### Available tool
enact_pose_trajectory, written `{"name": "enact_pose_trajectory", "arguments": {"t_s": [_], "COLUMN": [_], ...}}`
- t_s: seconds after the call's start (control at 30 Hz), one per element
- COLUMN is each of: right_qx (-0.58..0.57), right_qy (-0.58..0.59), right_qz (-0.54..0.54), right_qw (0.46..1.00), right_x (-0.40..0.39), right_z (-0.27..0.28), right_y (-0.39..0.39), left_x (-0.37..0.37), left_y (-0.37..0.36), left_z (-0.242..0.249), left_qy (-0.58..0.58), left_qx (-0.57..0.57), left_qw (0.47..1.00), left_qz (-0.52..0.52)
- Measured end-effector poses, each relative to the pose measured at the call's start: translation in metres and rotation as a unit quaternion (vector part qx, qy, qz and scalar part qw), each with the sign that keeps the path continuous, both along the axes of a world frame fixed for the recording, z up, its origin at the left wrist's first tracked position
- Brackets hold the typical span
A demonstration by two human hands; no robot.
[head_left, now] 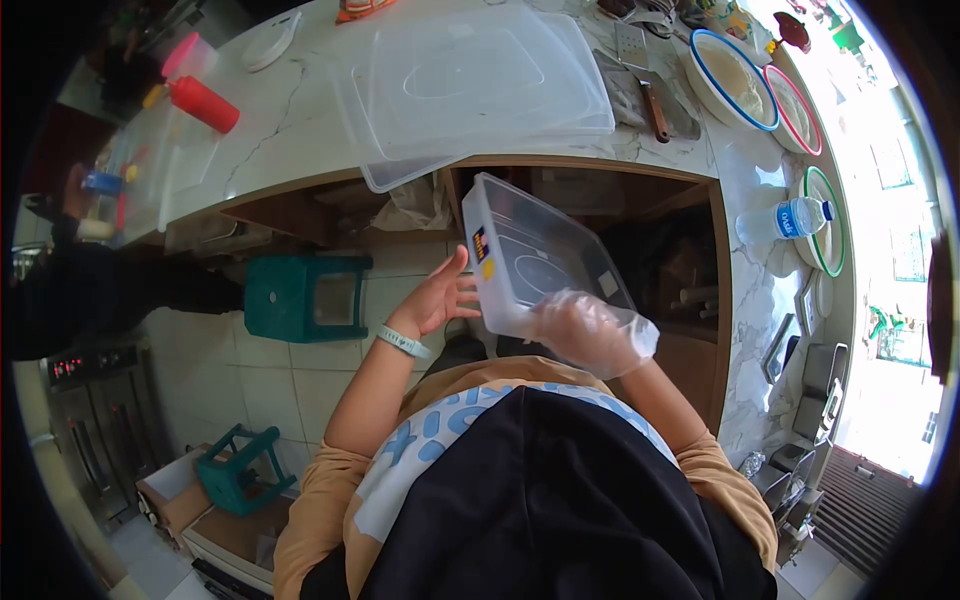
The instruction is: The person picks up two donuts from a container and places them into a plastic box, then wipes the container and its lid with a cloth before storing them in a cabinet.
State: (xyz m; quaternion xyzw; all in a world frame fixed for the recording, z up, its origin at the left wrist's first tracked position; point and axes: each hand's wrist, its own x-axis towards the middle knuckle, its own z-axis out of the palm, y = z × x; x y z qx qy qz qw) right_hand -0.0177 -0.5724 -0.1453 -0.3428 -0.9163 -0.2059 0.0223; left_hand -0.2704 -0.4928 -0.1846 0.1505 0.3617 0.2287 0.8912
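A clear plastic container (pixel 560 262) is held tilted in front of my body, with a dark and yellow label on its left side wall. My right hand (pixel 588 332), in a thin see-through plastic glove, grips its near edge. My left hand (pixel 440 298) is bare, with a pale band at the wrist. Its thumb points up and its fingers are spread close beside the container's left wall, the fingertips overlapping it in this view. Wide translucent plastic lids (pixel 470 85) lie stacked on the counter beyond, one poking past the front edge.
On the marble counter (pixel 270 130) are a red squeeze bottle (pixel 205 104), a spatula (pixel 655 108) and a grey cloth. Rimmed bowls (pixel 733 80) and a water bottle (pixel 785 220) stand right. Open shelves (pixel 660 240) sit below. Green stools (pixel 306 298) and another person's dark-clothed leg are left.
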Motion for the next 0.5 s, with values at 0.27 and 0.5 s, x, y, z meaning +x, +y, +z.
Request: {"name": "enact_pose_trajectory", "arguments": {"t_s": [0.27,0.5], "right_qx": [-0.456,-0.558], "right_qy": [0.168,0.284], "right_qz": [0.006,-0.050], "right_qw": [0.874,0.778], "right_x": [-0.072,-0.025], "right_z": [-0.026,-0.031], "right_y": [0.002,-0.013], "left_x": [0.045,0.048], "left_y": [-0.046,-0.052], "left_z": [-0.018,-0.018], "left_qy": [0.227,0.106], "left_qx": [0.108,0.232], "left_qw": [0.932,0.947], "left_qz": [0.260,0.196]}}
